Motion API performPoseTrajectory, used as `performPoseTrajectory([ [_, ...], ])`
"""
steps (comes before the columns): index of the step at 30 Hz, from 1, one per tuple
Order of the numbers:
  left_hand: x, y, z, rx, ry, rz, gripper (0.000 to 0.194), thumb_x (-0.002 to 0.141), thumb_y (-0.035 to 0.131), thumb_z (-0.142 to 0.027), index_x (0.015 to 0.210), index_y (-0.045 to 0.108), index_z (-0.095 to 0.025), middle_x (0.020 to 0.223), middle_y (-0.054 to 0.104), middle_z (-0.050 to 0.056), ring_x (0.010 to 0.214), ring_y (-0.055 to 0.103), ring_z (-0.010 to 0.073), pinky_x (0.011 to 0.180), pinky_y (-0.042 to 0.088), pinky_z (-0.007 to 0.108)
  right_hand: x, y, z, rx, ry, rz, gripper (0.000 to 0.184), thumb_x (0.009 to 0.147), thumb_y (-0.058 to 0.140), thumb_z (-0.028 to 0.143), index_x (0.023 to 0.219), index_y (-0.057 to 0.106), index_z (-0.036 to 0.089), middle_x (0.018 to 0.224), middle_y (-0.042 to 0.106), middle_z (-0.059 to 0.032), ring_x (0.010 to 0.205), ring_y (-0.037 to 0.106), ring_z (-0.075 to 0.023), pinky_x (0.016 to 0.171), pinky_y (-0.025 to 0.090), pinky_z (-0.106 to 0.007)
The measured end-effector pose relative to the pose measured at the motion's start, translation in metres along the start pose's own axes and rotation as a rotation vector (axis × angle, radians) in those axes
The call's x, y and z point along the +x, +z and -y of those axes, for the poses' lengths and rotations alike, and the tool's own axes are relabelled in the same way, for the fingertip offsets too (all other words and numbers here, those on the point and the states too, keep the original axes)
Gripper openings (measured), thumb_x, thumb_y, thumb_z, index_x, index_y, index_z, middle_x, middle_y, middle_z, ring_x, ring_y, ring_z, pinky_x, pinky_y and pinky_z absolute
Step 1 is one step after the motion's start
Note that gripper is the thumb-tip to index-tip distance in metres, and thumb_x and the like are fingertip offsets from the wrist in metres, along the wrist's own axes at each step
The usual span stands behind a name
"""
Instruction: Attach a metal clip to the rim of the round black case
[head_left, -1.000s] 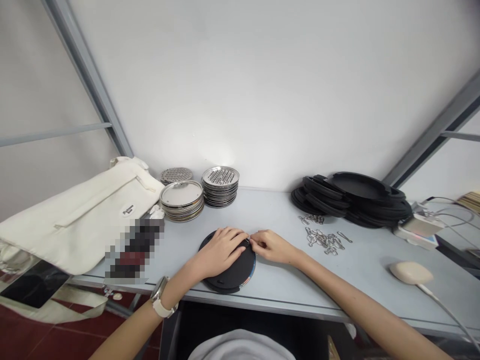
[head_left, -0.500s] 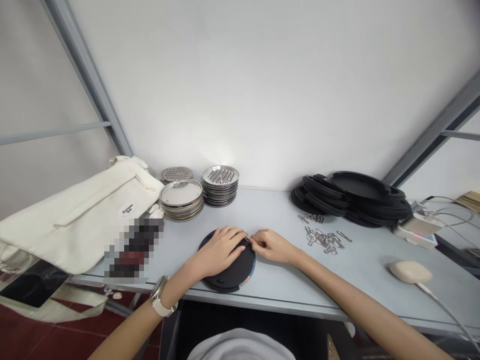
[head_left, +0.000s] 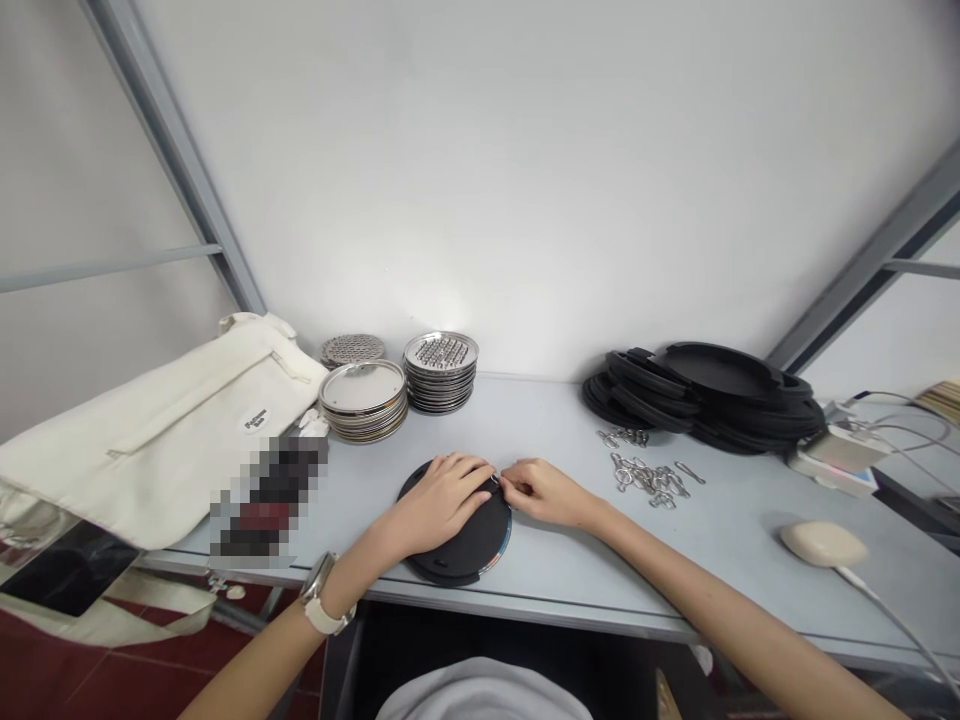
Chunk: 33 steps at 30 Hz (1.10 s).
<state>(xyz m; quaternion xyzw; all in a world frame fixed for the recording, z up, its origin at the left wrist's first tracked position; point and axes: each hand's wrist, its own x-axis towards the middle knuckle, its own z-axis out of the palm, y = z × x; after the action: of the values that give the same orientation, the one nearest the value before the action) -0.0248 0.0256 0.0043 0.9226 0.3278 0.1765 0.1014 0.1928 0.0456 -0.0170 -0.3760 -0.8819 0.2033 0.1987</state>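
Observation:
A round black disc lies flat near the table's front edge, with a thin coloured strip showing along its right rim. My left hand rests palm down on it, fingers stretched towards the upper right rim and thumb apart. At that rim, my right hand is closed in a pinch on a small metal clip, mostly hidden by the fingertips. Right of my right hand lies a loose pile of metal clips, with more metal clips behind them.
At the back left stand stacks of round metal plates and grater discs. Black round trays are piled at the back right. A cream bag lies left; a corded cream device and white adapters lie right.

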Motion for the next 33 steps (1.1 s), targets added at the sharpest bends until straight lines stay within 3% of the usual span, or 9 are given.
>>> performPoseTrajectory([
  [6,0.000,0.000,0.000,-0.017,-0.003,-0.009,0.031,0.098,0.033,-0.028,0.126,0.045,-0.024,0.123,0.054,0.006,0.113,0.045,0.0201,0.097,0.037,0.039,0.000,0.004,0.001,0.111,0.048,-0.042,0.020,0.086,0.042,0.021,0.066,0.039,0.019,0.056,0.037,0.0065,0.052,0.033,-0.0079,0.051,0.026,-0.020],
  [12,0.000,0.001,0.001,-0.003,0.005,-0.022,0.030,0.098,0.033,-0.029,0.125,0.047,-0.024,0.123,0.053,0.006,0.114,0.045,0.0201,0.098,0.037,0.040,0.002,0.007,0.000,0.124,0.059,-0.049,0.029,0.092,0.037,0.029,0.065,0.039,0.018,0.056,0.036,0.0063,0.051,0.032,-0.0080,0.051,0.026,-0.021],
  [23,0.000,0.001,0.000,0.000,-0.003,-0.026,0.030,0.098,0.034,-0.029,0.124,0.047,-0.023,0.122,0.054,0.006,0.113,0.046,0.0200,0.098,0.038,0.039,0.000,0.006,0.004,0.067,0.019,-0.063,0.027,0.093,0.037,0.026,0.067,0.039,0.019,0.058,0.039,0.0053,0.051,0.034,-0.0084,0.052,0.027,-0.022],
  [33,0.001,0.000,0.000,0.031,0.022,-0.009,0.030,0.098,0.034,-0.025,0.125,0.046,-0.023,0.123,0.053,0.006,0.114,0.045,0.0206,0.099,0.037,0.040,0.000,0.012,0.012,-0.008,0.085,-0.102,0.026,0.092,0.036,0.025,0.067,0.038,0.020,0.056,0.040,0.0046,0.051,0.037,-0.0099,0.054,0.029,-0.022],
])
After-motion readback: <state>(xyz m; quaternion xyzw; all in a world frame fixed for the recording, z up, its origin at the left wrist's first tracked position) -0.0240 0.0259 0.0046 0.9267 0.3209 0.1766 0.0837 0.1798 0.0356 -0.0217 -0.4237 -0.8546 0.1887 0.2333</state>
